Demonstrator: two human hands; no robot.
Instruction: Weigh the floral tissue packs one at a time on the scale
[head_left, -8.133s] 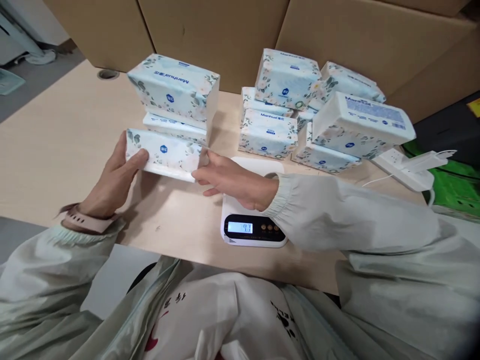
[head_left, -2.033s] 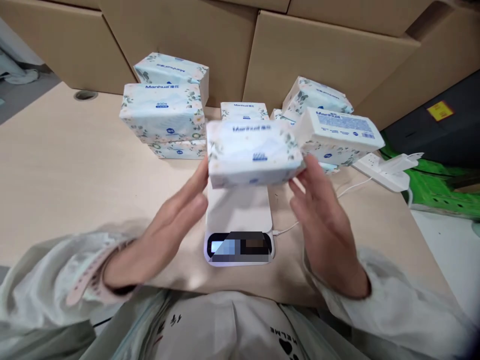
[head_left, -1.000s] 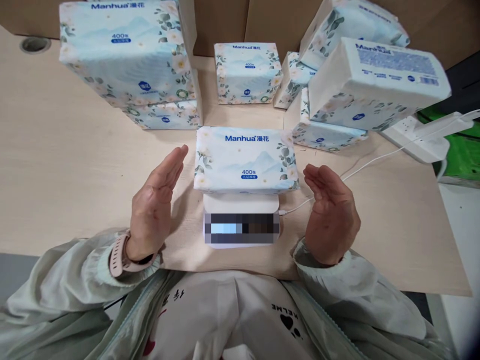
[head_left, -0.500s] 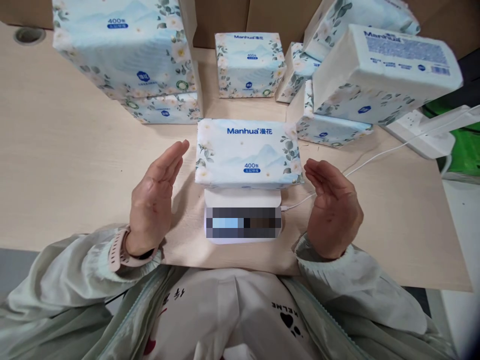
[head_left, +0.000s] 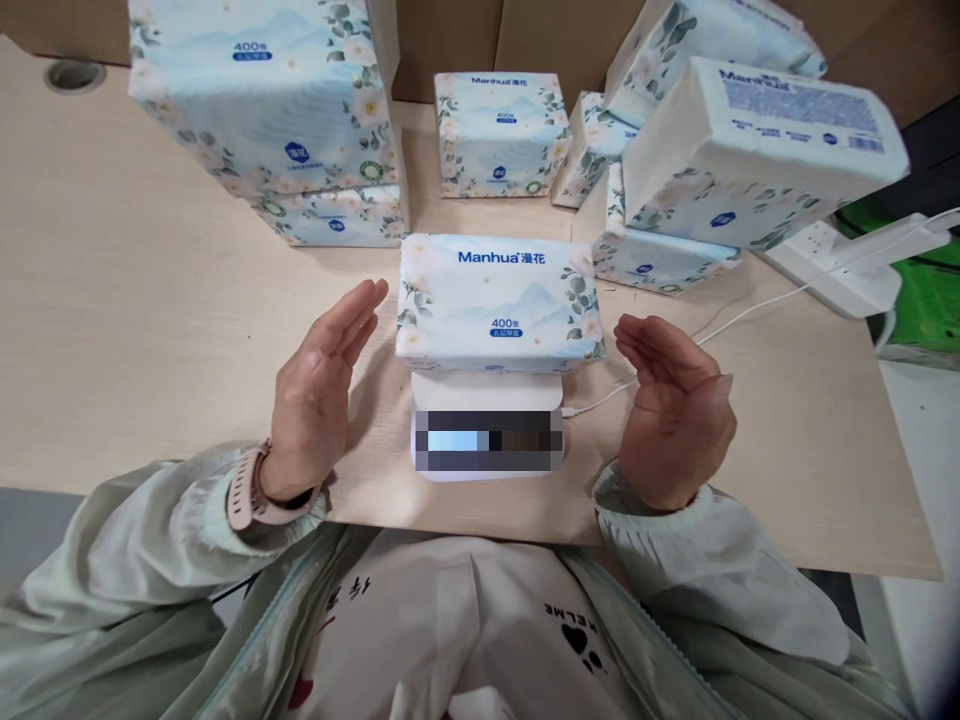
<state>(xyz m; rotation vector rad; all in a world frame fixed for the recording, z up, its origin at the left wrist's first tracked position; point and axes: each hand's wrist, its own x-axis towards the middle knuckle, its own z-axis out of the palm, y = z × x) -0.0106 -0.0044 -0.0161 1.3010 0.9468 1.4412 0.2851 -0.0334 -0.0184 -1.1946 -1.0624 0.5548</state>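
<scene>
A pack of tissues (head_left: 500, 300) with a floral print rests on a small white scale (head_left: 487, 392), whose display is blurred out. To the left of the pack, my left hand (head_left: 319, 395) is held upright, palm inward, fingers stretched out, a small gap away from it. My right hand (head_left: 673, 410) mirrors it on the other side, open and also apart from the pack. Neither hand holds anything. A pink watch strap circles my left wrist.
Two stacked tissue packs (head_left: 262, 110) stand at the back left, one pack (head_left: 501, 135) at the back middle. Several more are piled at the right (head_left: 757, 150). A white cable (head_left: 757, 308) runs from the scale towards a power strip (head_left: 847, 265). Cardboard (head_left: 592, 40) lines the back.
Both hands stay open beside the pack, with little movement; the right thumb now stands out slightly more. The whole view has shifted a little. The pack still sits on the scale.
</scene>
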